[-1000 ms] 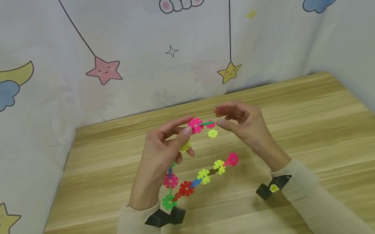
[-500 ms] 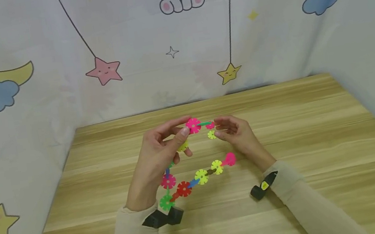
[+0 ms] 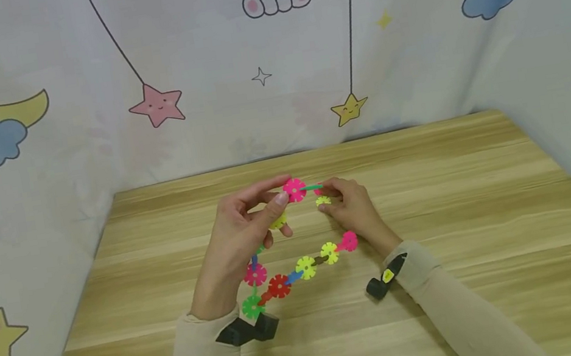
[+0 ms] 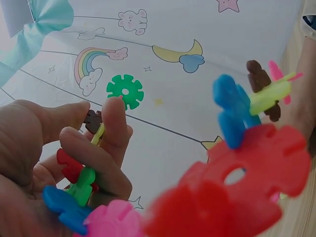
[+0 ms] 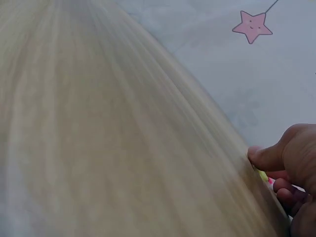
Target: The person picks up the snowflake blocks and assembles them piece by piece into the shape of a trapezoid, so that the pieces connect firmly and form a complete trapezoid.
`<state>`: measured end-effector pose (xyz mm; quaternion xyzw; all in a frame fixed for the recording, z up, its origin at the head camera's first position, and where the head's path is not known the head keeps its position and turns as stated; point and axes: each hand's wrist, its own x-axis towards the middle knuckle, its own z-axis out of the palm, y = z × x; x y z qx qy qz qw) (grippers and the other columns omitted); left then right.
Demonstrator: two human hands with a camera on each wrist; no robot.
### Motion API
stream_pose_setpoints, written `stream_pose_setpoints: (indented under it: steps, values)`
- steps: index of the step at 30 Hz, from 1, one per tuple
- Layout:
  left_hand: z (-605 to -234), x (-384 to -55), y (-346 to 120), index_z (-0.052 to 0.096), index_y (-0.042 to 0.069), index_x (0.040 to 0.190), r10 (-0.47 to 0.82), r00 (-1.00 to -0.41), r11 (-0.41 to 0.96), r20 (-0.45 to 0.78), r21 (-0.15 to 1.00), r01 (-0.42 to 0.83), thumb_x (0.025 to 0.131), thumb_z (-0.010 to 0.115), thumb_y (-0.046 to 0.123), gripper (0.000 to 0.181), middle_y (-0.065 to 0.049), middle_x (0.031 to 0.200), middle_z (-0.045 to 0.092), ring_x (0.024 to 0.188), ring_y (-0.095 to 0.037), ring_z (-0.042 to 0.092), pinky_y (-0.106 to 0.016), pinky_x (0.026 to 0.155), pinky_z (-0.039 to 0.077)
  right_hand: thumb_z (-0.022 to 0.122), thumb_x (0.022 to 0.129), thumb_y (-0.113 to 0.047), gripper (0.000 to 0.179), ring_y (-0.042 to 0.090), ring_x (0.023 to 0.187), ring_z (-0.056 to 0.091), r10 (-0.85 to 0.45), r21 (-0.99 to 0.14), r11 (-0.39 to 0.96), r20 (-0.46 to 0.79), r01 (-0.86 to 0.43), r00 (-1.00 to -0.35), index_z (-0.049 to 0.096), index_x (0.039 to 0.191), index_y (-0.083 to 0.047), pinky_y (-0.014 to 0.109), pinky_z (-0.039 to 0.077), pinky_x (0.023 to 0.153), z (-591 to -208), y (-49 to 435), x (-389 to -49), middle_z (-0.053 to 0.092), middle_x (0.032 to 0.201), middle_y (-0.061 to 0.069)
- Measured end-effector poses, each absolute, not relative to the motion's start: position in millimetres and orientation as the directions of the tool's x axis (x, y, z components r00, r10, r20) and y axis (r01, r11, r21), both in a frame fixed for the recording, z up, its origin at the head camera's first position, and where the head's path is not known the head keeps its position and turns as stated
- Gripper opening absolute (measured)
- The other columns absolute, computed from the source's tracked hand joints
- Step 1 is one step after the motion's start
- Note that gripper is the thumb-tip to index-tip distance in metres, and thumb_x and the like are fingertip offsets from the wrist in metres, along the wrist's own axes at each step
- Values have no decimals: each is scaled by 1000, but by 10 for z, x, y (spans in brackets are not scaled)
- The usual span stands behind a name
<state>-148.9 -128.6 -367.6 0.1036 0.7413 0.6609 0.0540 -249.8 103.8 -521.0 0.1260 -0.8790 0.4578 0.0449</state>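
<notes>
In the head view my left hand (image 3: pixel 240 228) holds up a chain of notched plastic snowflake discs, its thumb at a pink disc (image 3: pixel 295 190). A green disc (image 3: pixel 312 187) juts from that pink one; the left wrist view shows the green disc (image 4: pixel 125 92) face on. The chain's other end hangs below: green disc (image 3: pixel 253 307), red disc (image 3: pixel 279 286), and several more up to a pink end disc (image 3: pixel 349 240). My right hand (image 3: pixel 350 205) is low at the table, thumb and fingers either side of a small yellow disc (image 3: pixel 323 200), which the thumb partly covers.
A small pink disc (image 3: pixel 318 189) lies just behind the yellow one, partly behind the right fingers. Beneath everything is a wood-grain table (image 3: pixel 459 189). A white printed cloth (image 3: pixel 232 118) with stars and moons hangs behind it. A dark camera sits on each wrist.
My right hand has moved left and down to the small yellow disc, now overlapping it. The left hand and the chain have shifted only slightly left.
</notes>
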Motion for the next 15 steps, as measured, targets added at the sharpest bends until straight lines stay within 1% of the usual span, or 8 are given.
stream_pose_setpoints:
  steps: [4, 7, 11, 15]
  values:
    - [-3675, -1489, -1278, 72, 18, 141, 229, -971, 101, 66, 991, 92, 106, 71, 21, 35, -4, 102, 70, 60, -16, 74, -20, 47, 46, 84, 94, -12, 44, 35, 119, 64, -186, -769, 576, 204, -275, -961, 69, 134, -3, 50, 59, 100, -5192, 1040, -2484, 77, 124, 16]
    - [-3678, -1490, -1282, 72, 17, 141, 225, -972, 103, 67, 990, 92, 106, 70, 20, 35, -3, 102, 69, 60, -16, 74, -21, 47, 46, 85, 92, -10, 44, 36, 114, 65, -197, -749, 587, 235, -306, -952, 69, 133, -1, 50, 54, 101, -5187, 1042, -2467, 76, 118, 18]
    - [-3676, -1494, -1300, 71, 18, 141, 216, -975, 110, 49, 991, 74, 106, 70, 22, 35, -3, 104, 69, 61, -16, 74, -22, 47, 46, 86, 92, -13, 44, 35, 109, 63, -171, -709, 638, 251, -301, -953, 67, 130, -2, 49, 46, 102, -5201, 1045, -2448, 75, 113, 18]
    - [-3663, -1498, -1320, 71, 19, 142, 221, -975, 82, 26, 996, 45, 107, 70, 23, 36, -2, 106, 68, 63, -16, 74, -21, 47, 45, 85, 92, -14, 45, 36, 108, 62, -152, -694, 666, 231, -272, -961, 66, 130, -2, 50, 44, 104, -5187, 1042, -2440, 75, 111, 18]
